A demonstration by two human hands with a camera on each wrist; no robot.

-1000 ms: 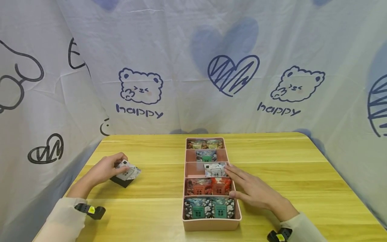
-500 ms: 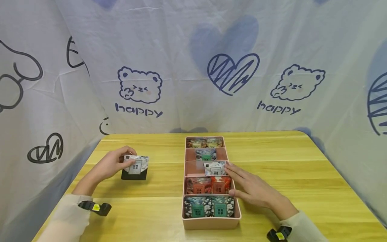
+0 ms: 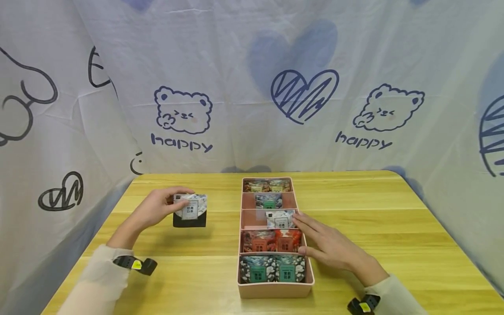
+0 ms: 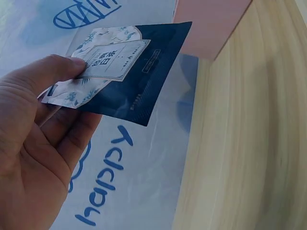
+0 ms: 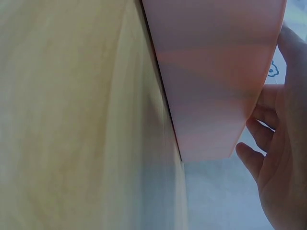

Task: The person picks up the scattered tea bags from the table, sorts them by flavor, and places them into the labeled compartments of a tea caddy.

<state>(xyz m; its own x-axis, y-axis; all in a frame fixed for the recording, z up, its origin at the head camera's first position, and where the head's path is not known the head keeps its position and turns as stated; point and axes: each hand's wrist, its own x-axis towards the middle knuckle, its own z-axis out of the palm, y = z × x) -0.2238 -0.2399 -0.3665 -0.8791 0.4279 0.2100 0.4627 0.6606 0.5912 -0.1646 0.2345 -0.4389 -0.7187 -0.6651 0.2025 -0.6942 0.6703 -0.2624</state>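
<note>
My left hand point(image 3: 154, 209) pinches a white-and-black tea sachet point(image 3: 194, 218) by its upper left part, thumb on the front, left of the box and above the table. In the left wrist view the sachet point(image 4: 139, 81) is tilted, its dark lower half jutting out past the fingers. A long pink divided box point(image 3: 275, 291) stands mid-table. My right hand point(image 3: 334, 246) rests along its right rim with fairly straight fingers, the fingertips right by a white tea sachet point(image 3: 280, 220) in the middle compartment. The right wrist view shows the fingers at the rim of the box wall point(image 5: 216, 81).
Other compartments hold pairs of sachets: green-labelled ones point(image 3: 257, 269) in front, red ones point(image 3: 288, 241) behind them, yellow-labelled ones point(image 3: 279, 186) at the far end. A single green-labelled sachet point(image 3: 269, 201) sits second from the back. A printed curtain point(image 3: 244, 144) hangs behind the wooden table point(image 3: 374, 201).
My left hand has moved right and a little away from me with the sachet, turning it from slanted to level and facing me. The right hand and box stay in place.
</note>
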